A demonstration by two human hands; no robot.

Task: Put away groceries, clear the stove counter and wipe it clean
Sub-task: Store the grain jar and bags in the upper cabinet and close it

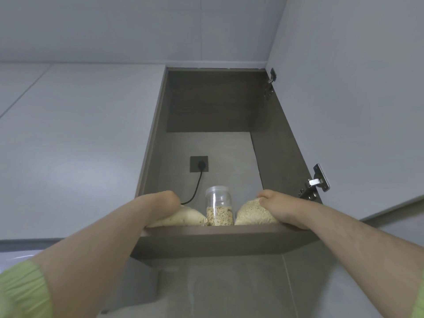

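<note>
I look up into an open wall cupboard with a dark shelf. A clear plastic jar, partly filled with oat flakes, stands at the shelf's front middle. Left of it lies a pale bag, and my left hand rests on top of it with the fingers hidden behind the wrist. Right of the jar sits a clear bag of oats; my right hand grips its top right side, thumb side toward the jar.
The cupboard door stands swung open to the right, with two metal hinges. A black cable runs from a dark socket plate on the back wall down behind the left bag. Closed grey cupboard fronts fill the left.
</note>
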